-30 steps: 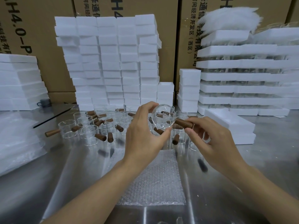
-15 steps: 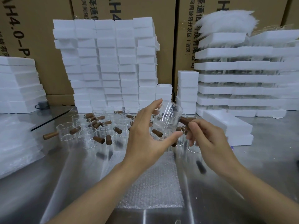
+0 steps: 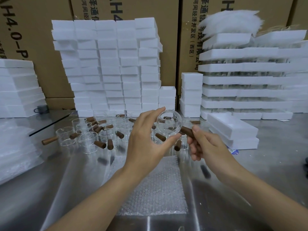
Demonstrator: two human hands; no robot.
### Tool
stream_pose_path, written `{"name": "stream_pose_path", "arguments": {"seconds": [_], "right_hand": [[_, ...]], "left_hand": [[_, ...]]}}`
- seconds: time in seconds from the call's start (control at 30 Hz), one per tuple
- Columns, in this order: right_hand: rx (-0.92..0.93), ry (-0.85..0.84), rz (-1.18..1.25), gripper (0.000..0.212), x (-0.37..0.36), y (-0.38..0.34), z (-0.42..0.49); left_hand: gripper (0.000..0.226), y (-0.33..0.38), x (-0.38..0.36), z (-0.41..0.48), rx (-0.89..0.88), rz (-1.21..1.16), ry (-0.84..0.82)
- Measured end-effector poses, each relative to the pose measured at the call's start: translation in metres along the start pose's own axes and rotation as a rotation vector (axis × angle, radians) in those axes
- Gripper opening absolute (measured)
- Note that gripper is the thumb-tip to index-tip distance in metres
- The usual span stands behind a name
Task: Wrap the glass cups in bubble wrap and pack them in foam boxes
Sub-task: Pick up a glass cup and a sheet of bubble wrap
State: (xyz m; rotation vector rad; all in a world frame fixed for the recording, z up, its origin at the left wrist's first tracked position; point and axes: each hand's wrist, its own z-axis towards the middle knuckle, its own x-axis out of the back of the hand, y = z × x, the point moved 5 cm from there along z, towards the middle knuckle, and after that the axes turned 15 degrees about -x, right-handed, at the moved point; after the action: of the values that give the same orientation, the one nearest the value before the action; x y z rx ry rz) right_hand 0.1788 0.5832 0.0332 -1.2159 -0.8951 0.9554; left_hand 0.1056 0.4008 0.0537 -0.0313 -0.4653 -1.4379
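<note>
I hold one clear glass cup [image 3: 169,122] up above the table, its round end turned toward me. My left hand [image 3: 146,140] grips its body between thumb and fingers. My right hand [image 3: 206,145] pinches its brown wooden handle [image 3: 186,130]. A sheet of bubble wrap [image 3: 155,189] lies flat on the steel table below the cup. Behind my hands stand several more glass cups with wooden handles [image 3: 88,139]. Two stacked foam boxes [image 3: 233,132] sit to the right of my right hand.
A tall wall of white foam boxes [image 3: 106,67] stands at the back, with wider foam trays [image 3: 250,80] at right and another stack [image 3: 18,87] at left. Plastic sheeting [image 3: 15,150] lies at the left. A grey mug [image 3: 41,109] sits far left.
The cup was tilted sideways half a second ago and is now turned back with its round end facing me. Both hands keep their hold and stay in about the same place.
</note>
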Motion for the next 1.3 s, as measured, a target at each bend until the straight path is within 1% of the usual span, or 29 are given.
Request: {"name": "stream_pose_path", "arguments": {"seconds": [0.27,0.6,0.77,0.83,0.93,0.97,1.03,1.13,1.2,1.3], "right_hand": [[0.000,-0.003,-0.025,0.057,0.0002,-0.0003,0.0001],[0.046,0.087,-0.026,0.055,0.0041,-0.0038,-0.0046],[0.047,0.084,-0.048,0.055,0.0047,-0.0037,-0.0049],[0.110,0.082,-0.134,0.047,0.0043,-0.0052,-0.0054],[0.249,0.105,-0.298,0.016,0.0043,-0.0084,-0.0087],[0.284,0.121,-0.380,0.011,0.0044,-0.0090,-0.0094],[0.341,0.156,-0.545,0.012,0.0045,-0.0081,-0.0090],[0.372,0.192,-0.634,0.016,0.0065,-0.0084,-0.0075],[0.393,0.194,-0.644,0.015,0.0062,-0.0086,-0.0080],[0.360,0.173,-0.504,0.011,0.0076,-0.0062,-0.0063]], "left_hand": [[0.078,0.0021,0.0014,0.0011,0.002,0.011,0.002],[0.083,0.0000,-0.0037,0.0010,0.032,-0.046,-0.055],[0.081,-0.0008,-0.0036,0.0008,0.018,-0.025,-0.065],[0.078,-0.0014,-0.0019,0.0013,0.004,0.001,-0.065],[0.077,-0.0024,-0.0017,0.0009,-0.009,0.045,-0.097],[0.076,-0.0030,-0.0025,0.0004,-0.006,0.056,-0.113],[0.074,-0.0039,-0.0036,-0.0008,0.004,0.073,-0.132],[0.074,-0.0042,-0.0031,-0.0003,0.026,0.091,-0.126],[0.075,-0.0055,-0.0048,-0.0007,0.068,0.049,-0.137],[0.074,-0.0071,-0.0069,-0.0015,0.137,-0.076,-0.139]]}}
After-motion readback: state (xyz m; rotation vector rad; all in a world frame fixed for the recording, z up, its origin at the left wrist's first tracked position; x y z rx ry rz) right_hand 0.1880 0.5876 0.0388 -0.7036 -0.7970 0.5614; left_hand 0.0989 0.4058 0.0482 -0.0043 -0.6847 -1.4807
